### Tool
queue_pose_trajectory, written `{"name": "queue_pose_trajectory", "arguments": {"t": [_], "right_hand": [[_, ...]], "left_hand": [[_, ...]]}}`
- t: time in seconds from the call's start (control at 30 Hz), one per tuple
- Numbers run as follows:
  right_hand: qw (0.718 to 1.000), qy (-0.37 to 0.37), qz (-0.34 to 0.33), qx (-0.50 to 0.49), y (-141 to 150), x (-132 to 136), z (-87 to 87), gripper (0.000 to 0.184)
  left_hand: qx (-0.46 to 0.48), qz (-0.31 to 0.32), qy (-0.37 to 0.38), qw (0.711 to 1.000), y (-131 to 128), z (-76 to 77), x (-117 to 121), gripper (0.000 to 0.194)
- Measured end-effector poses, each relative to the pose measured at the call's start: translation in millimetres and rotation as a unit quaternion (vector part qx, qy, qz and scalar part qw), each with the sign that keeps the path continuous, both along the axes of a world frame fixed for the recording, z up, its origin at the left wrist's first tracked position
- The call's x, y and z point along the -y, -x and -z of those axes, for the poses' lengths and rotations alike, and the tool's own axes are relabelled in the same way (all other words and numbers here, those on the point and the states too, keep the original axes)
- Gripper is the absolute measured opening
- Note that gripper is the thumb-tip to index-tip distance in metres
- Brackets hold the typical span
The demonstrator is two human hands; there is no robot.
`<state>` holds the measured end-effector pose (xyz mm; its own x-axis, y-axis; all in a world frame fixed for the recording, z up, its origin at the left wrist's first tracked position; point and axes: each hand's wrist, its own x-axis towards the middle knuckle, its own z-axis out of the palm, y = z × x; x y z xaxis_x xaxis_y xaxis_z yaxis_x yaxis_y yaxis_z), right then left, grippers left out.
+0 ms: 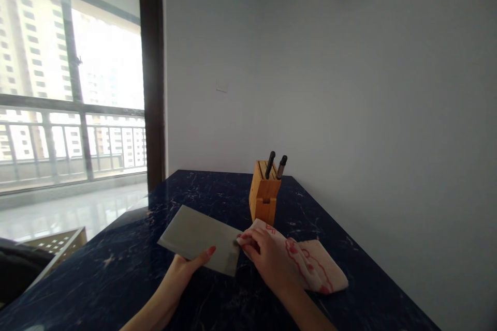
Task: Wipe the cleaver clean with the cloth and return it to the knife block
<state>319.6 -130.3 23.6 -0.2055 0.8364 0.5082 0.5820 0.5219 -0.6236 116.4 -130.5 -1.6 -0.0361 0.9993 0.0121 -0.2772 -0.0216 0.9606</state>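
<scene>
A wide grey cleaver blade (198,238) lies flat just over the dark marble counter (116,264). My left hand (186,267) grips it from the near side, thumb pressed on top of the blade and the other fingers hidden beneath. My right hand (267,258) is closed on a cream cloth with red print (316,266) and pinches its corner against the blade's right end. The remainder of the cloth trails on the counter to the right.
A wooden knife block (264,194) with two dark handles sticking out stands just behind the hands, near the grey wall. The counter's left edge drops off toward a floor and a large window with a railing.
</scene>
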Motion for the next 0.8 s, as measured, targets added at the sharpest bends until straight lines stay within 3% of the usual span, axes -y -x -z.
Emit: {"name": "queue_pose_trajectory", "arguments": {"t": [0.17, 0.37, 0.63, 0.8], "right_hand": [[0.995, 0.038, 0.067, -0.060, 3.3, -1.9, 3.2, 0.009], [0.990, 0.047, 0.063, -0.121, 4.0, 0.1, -2.7, 0.014], [1.000, -0.007, 0.000, -0.019, 0.9, 0.8, 3.5, 0.010], [0.999, 0.009, 0.033, -0.023, 2.0, 0.0, 2.7, 0.008]], "left_hand": [[0.001, -0.024, -0.001, 1.000, -3.8, -2.2, 2.5, 0.054], [0.016, -0.042, 0.009, 0.999, -6.9, -3.9, 5.5, 0.058], [0.024, 0.000, 0.011, 1.000, -0.4, 5.8, -2.6, 0.044], [0.025, 0.001, 0.011, 1.000, -0.9, 6.7, -3.5, 0.045]]}}
